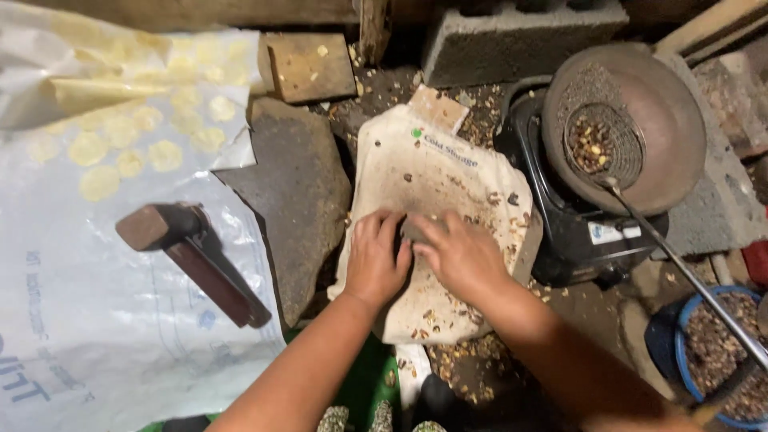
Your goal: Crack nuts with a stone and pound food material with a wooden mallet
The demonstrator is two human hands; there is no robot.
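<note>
A small dark lump (414,232) is being pinched between the left hand (374,260) and right hand (462,256), fingers closed on it, over a stained cloth (432,172). Flattened discs (120,144) are already lying far left; roasted kernels (594,144) are waiting up right.

- A wooden mallet (188,256) lies on the white plastic sheet (96,320).
- Flat yellow discs (132,144) dot that sheet's upper part.
- A wire strainer (604,144) rests in the pan (664,112) on the black burner (572,232).
</note>
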